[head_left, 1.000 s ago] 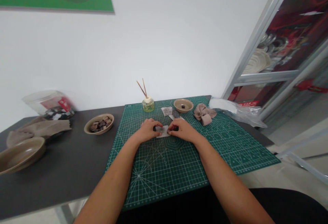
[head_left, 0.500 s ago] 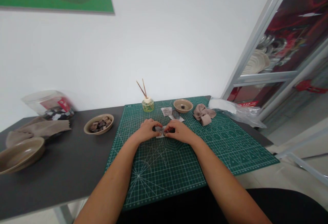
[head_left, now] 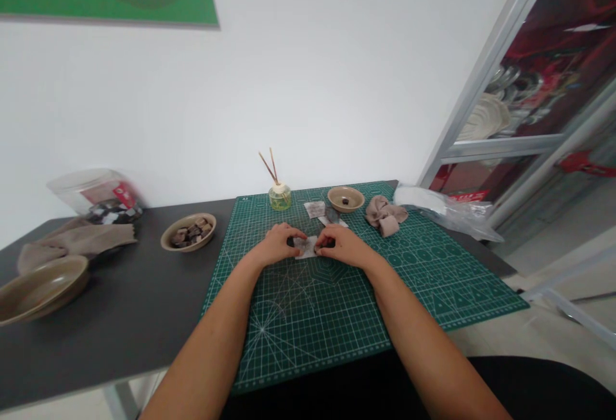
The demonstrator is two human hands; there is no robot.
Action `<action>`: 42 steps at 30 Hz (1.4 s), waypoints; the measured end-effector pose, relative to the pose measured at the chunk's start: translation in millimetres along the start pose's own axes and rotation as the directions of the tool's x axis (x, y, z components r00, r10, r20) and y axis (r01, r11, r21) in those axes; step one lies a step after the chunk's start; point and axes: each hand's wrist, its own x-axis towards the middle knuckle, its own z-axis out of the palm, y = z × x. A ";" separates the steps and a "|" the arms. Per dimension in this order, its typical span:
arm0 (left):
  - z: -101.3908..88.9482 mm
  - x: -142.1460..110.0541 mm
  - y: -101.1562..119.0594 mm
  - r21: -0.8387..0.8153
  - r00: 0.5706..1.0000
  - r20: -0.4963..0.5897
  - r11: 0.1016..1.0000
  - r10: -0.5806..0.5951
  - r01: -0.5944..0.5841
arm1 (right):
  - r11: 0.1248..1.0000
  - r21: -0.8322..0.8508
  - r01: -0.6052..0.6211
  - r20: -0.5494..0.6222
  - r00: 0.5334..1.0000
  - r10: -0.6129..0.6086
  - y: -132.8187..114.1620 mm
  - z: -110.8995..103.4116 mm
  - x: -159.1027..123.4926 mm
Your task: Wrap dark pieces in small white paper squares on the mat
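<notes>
A small white sheet with grey smudges point(head_left: 307, 247), perhaps sandpaper, lies flat on the green cutting mat point(head_left: 346, 317). My left hand point(head_left: 278, 245) grips its left edge, thumb and fingers curled together. At the sheet's right side, my right hand point(head_left: 347, 246) is closed in a pinch. A small dark bit shows at its fingertips, too hidden to name. Just behind the hands are another smudged sheet point(head_left: 315, 209) and a dark grey oval piece point(head_left: 332, 215), which rests on a further white sheet.
A bowl point(head_left: 345, 201) with one small dark piece, a crumpled cloth point(head_left: 385, 216) and a reed diffuser point(head_left: 280, 197) stand at the back. Leftward are a bowl of brown chunks point(head_left: 188, 234), a larger bowl point(head_left: 43, 288), a cloth point(head_left: 77, 245) and a clear tub point(head_left: 91, 192).
My right hand has shifted slightly right, away from the left hand, so more of the smudged sheet shows between them. The left hand stays at the sheet's left edge.
</notes>
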 end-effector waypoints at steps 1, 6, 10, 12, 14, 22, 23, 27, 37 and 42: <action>0.1 -0.1 -0.3 -0.002 1.000 -0.003 1.000 0.002 -0.002 | 1.000 0.008 0.011 0.014 1.000 -0.011 -0.3 -0.5 -0.4; 0.6 0.5 -2.4 0.004 1.000 -0.016 1.000 0.017 -0.017 | 0.999 0.003 0.037 0.003 0.999 -0.037 -1.8 0.9 0.6; 0.5 0.7 -3.1 0.000 1.000 -0.007 1.000 0.011 -0.011 | 1.000 -0.018 0.001 -0.011 1.000 -0.001 0.1 0.4 0.8; 0.0 0.4 -2.5 -0.005 1.000 -0.003 1.000 0.010 -0.010 | 1.000 0.013 0.028 0.015 0.999 -0.028 0.0 0.5 0.4; -0.5 0.0 -1.5 -0.004 1.000 -0.006 1.000 0.006 -0.006 | 0.999 0.025 0.044 0.021 0.999 -0.045 -0.4 1.3 0.5; 1.8 1.6 -6.0 -0.009 0.999 -0.026 0.999 0.039 -0.040 | 0.999 0.038 0.032 0.041 0.999 -0.034 -0.9 0.3 1.3; 2.3 2.0 -7.0 -0.011 0.999 -0.029 0.999 0.043 -0.043 | 0.998 0.048 0.049 0.051 0.997 -0.051 -1.2 0.6 1.6; 3.3 2.5 -8.3 -0.014 0.999 -0.032 0.999 0.045 -0.045 | 0.999 -0.016 0.031 -0.008 0.999 -0.031 0.2 1.4 2.7; 1.9 1.5 -4.7 -0.006 0.999 -0.026 1.000 0.025 -0.025 | 0.999 -0.021 0.039 -0.011 0.999 -0.039 -2.0 1.4 2.9; 0.1 0.0 -2.4 -0.002 1.000 -0.010 1.000 0.004 -0.004 | 1.000 0.003 -0.001 0.013 1.000 0.001 0.3 -2.9 0.5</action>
